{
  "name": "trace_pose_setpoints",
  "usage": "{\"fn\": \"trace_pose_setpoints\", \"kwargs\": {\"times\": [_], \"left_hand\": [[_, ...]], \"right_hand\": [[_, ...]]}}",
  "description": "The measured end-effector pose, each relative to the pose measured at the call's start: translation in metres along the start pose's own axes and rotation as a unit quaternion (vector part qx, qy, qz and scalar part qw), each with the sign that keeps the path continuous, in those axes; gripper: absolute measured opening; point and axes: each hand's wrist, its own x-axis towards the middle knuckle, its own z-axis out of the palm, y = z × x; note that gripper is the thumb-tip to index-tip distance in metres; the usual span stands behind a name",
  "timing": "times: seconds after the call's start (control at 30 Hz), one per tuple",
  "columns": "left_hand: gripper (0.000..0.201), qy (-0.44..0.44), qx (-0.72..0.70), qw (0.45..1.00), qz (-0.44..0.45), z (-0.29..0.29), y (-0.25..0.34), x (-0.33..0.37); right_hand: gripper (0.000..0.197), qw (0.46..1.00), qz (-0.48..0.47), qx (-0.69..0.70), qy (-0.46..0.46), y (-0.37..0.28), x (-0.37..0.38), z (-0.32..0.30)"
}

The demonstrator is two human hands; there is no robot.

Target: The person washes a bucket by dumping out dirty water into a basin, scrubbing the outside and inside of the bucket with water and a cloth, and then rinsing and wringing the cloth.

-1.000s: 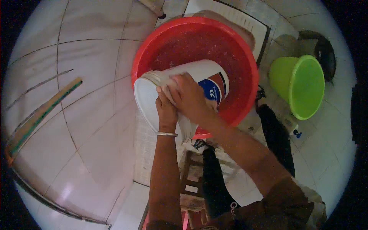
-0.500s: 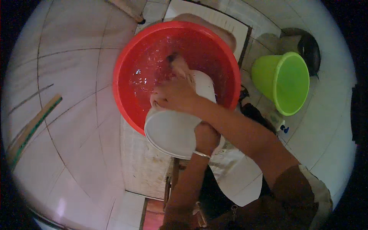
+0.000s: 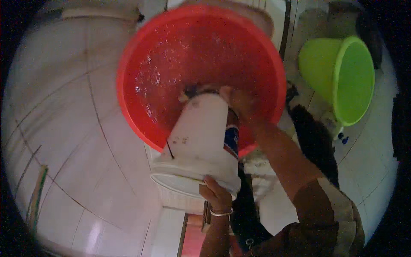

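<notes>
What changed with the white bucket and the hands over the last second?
The white bucket swung round: a second ago it lay across the red basin rim, now its base end points down into the basin. The left hand shifted from the bucket's side to its near rim; the right hand moved to the far end inside the basin. Both hands still hold the bucket. The green bucket stays where it was.

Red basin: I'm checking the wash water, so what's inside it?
The red basin holds wet, glistening water or droplets. A white bucket, tipped bottom-first into it by the left hand and right hand, covers the lower middle.
</notes>
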Motion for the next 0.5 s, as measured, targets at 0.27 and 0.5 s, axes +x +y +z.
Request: {"fn": "trace_pose_setpoints", "kwargs": {"times": [0.27, 0.5], "left_hand": [[0.03, -0.051, 0.37, 0.916, 0.146, 0.001, -0.065, 0.044], [0.027, -0.13, 0.376, 0.894, 0.208, 0.006, -0.034, 0.023]], "right_hand": [[0.023, 0.949, 0.01, 0.234, -0.209, -0.128, -0.003, -0.053], [0.03, 0.922, 0.036, 0.283, -0.261, -0.173, -0.027, -0.095]]}}
